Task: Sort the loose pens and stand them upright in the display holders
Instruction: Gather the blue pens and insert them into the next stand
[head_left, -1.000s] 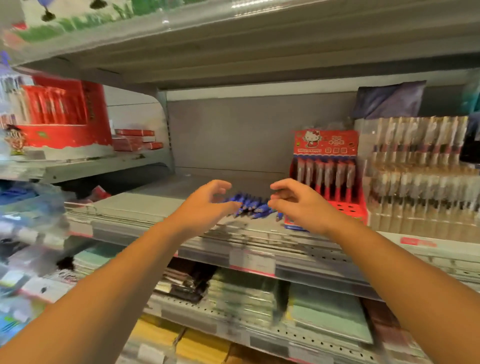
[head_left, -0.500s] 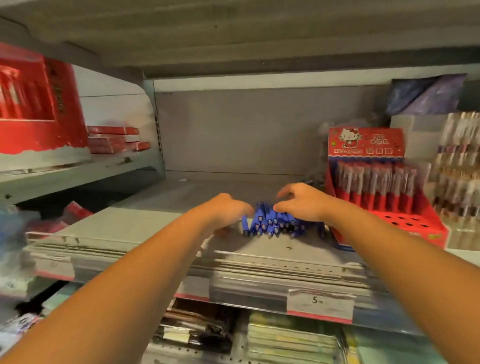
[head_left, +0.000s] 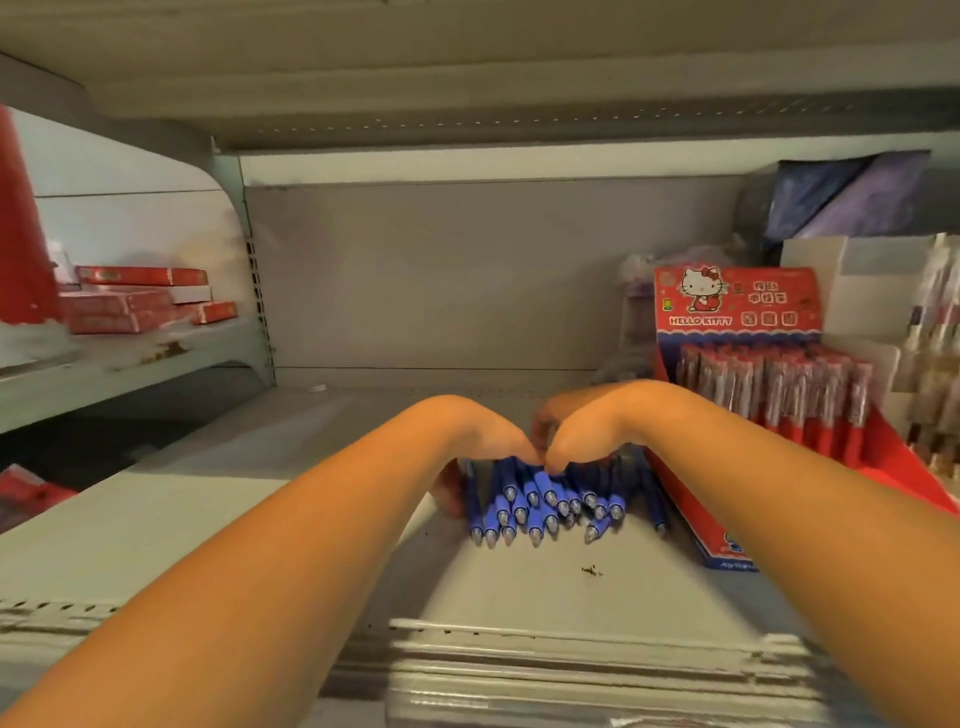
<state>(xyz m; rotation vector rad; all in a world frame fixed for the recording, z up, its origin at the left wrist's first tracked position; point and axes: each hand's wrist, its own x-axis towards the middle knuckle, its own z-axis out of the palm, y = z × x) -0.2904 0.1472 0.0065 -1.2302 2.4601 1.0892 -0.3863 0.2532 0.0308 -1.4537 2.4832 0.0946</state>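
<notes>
Nearest, the grey price rail (head_left: 571, 654) runs along the front of the shelf (head_left: 260, 519), and both forearms reach over it. A second ago the hands hovered apart above the pile. Now they have dropped onto it and closed together, thumbs almost touching. The left hand (head_left: 483, 441) cups the left flank of the blue pens (head_left: 540, 499), its fingers (head_left: 448, 493) curling down round the outermost barrels. The right hand (head_left: 587, 431) arches over the top and right of the heap. Its fingers are hidden behind the knuckles, so I cannot tell whether they have closed on anything. The pens lie flat on the shelf in a loose bundle, tips toward the camera, none standing yet. The gathering step appears to be under way, and lifting and sorting are still ahead.

A few dark crumbs (head_left: 589, 571) sit just in front of the pile. Just right of the pile, its base beside the rightmost pens, stands the red display holder (head_left: 737, 306), with red-capped pens (head_left: 769, 384) filling its back rows. That closeness could make a sideways sweep snag on it. Farther off are red boxes (head_left: 140, 301) on the left shelf, a purple packet (head_left: 841, 197) up at the right, and the plain back panel (head_left: 467, 280).
</notes>
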